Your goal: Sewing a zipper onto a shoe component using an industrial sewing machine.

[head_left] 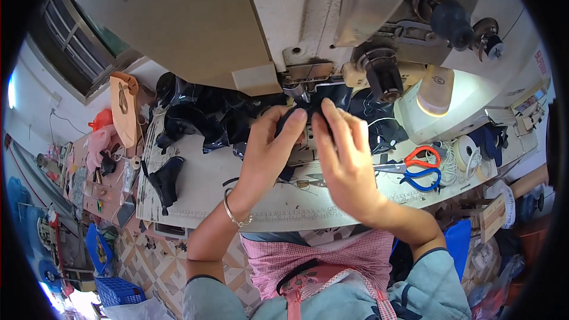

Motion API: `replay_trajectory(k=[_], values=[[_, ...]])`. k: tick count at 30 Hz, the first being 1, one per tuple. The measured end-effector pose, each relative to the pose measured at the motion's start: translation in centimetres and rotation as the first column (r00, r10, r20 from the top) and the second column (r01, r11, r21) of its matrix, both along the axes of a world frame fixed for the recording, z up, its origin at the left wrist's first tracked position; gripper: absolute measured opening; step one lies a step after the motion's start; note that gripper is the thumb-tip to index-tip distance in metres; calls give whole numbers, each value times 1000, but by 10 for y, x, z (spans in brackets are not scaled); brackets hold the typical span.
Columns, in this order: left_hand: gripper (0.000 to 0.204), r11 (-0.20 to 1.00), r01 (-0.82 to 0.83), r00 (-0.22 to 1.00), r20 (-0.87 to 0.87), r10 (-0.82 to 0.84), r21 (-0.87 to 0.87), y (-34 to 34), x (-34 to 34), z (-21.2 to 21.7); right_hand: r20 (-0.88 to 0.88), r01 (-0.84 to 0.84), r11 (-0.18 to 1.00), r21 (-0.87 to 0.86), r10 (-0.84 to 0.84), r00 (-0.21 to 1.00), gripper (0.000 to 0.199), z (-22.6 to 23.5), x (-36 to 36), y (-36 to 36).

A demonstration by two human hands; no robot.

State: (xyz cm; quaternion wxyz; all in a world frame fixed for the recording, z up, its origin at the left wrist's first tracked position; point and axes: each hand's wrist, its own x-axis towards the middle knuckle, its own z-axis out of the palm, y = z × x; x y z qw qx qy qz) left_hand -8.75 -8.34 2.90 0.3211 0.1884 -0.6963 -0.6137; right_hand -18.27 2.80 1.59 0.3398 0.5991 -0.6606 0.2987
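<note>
While both hands pinch a dark piece point(308, 112) under the sewing machine point(284, 18), the left hand point(269, 148) and right hand point(344, 154) meet fingertip to fingertip; scissors point(418, 169) lie on the desk point(207, 195).

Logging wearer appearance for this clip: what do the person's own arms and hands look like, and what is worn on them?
Both hands are bare, without gloves. The left hand has a thin silver-coloured bangle at the wrist. The right hand shows no jewellery. The forearms are uncovered; light blue-grey sleeves with dark edging end near the elbows. No markings are visible on the arms.
</note>
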Motion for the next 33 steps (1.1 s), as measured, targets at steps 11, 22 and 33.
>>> replay_trajectory(k=[11, 22, 33], values=[[16, 945, 163, 987, -47, -156, 285, -21, -6, 6, -172, -183, 976, 123, 202, 964, 36, 23, -62, 0], [9, 903, 260, 965, -117, -233, 342, -36, -7, 2, 21, -242, 957, 163, 242, 970, 48, 15, -59, 2], [12, 936, 155, 979, -177, -103, 317, -26, -16, 2, 17, -223, 963, 151, 223, 975, 46, 14, -59, 0]])
